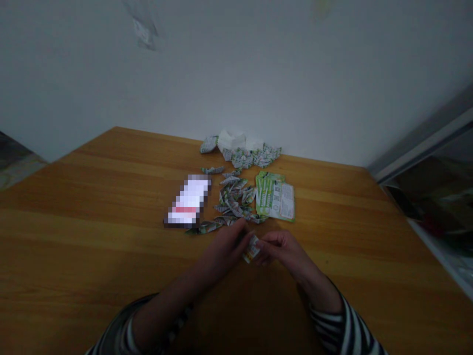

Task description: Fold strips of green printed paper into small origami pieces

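Between my two hands is a small piece of printed paper (251,250), white with yellow and green print, partly covered by fingers. My left hand (231,244) grips its left side, fingers closed. On the other side, the thumb and fingers of my right hand (278,249) pinch the paper's edge. Just beyond them lie several folded pieces of printed paper (233,203) in a loose pile. A fanned stack of green-and-white printed sheets (283,199) rests to the right of that pile.
A phone (190,201) with a lit, blurred-out screen lies left of the folded papers. More folded printed papers (242,158) and a white crumpled tissue-like thing (231,140) sit at the back, against the wall (236,74). The wooden table (92,197) has its back edge there.
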`<state>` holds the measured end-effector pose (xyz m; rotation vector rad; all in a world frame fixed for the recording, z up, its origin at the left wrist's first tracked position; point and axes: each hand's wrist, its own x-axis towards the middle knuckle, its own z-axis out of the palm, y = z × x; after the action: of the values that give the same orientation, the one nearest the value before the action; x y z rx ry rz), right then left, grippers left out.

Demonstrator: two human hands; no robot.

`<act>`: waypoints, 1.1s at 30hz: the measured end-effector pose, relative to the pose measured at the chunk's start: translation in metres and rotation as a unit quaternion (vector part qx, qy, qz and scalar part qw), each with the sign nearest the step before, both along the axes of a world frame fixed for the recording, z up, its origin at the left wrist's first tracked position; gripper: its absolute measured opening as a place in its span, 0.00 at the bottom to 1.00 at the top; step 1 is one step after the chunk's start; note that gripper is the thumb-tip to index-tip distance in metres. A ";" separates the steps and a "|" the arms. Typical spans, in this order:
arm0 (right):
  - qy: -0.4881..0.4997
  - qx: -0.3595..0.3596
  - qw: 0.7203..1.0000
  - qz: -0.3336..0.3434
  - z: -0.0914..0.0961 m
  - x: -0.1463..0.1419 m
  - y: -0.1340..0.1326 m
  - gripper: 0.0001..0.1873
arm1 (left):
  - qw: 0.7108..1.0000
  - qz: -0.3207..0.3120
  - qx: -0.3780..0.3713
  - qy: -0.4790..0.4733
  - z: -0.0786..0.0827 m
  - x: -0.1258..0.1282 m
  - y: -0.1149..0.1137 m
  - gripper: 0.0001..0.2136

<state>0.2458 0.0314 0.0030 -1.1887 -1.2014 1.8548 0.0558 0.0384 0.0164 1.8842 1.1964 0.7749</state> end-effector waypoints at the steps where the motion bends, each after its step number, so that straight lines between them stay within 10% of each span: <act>1: -0.001 0.000 1.000 -0.005 0.000 -0.001 0.000 0.23 | 1.000 0.002 0.003 0.001 0.000 0.000 0.000 0.08; 22: -0.072 0.134 0.969 -0.195 -0.004 -0.027 -0.006 0.18 | 0.994 0.105 0.031 0.001 0.000 0.006 -0.003 0.08; 33: -0.056 0.142 0.975 -0.159 -0.003 -0.006 0.002 0.18 | 0.998 -0.028 -0.003 0.054 0.008 0.000 0.000 0.18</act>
<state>0.2397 0.0339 0.0003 -1.2501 -1.2095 1.3478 0.0557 0.0381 0.0244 1.9678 1.2055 0.6447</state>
